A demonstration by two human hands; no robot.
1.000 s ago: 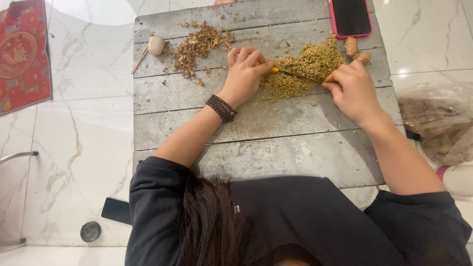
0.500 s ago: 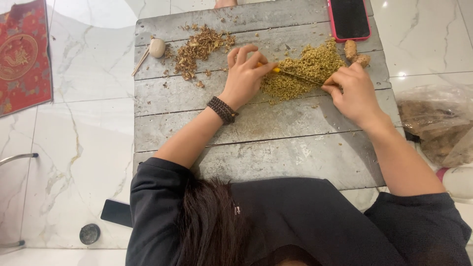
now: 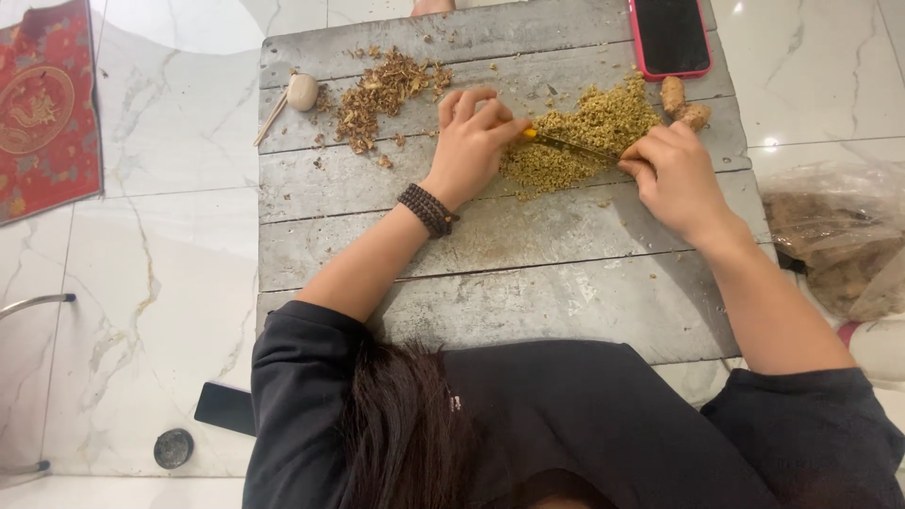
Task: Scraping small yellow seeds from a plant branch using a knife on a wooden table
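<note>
Counting from my remote view: two hands, one knife, two piles, one phone, one bag, one round ball.

Left hand [image 3: 474,141] sits upper centre of the frame, fingers curled and pinching the yellow tip end of the knife [image 3: 566,144]. Right hand [image 3: 674,174], upper right, is clenched around the other end, which its fingers hide. I read the knife as a thin dark blade, long axis running left to right with a slight drop toward the right, yellow end pointing left. It lies across the green pile [image 3: 584,132], upper centre-right, touching it.

A brown pile [image 3: 382,94] lies upper left of centre on the board [image 3: 490,283], well apart from the knife. The ball [image 3: 303,91], pale, with a thin stick beside it, sits at the board's upper left edge. Two brown root pieces [image 3: 683,102] lie just beside the green pile, at the right hand's knuckles.

Phone [image 3: 670,36], top right: rectangular, dark screen, pink-red case. Bag [image 3: 834,245], right edge: clear plastic, crumpled, brown matter inside. Red mat [image 3: 47,108], upper left: gold circular emblem. A beaded bracelet [image 3: 427,209] circles the left wrist.
</note>
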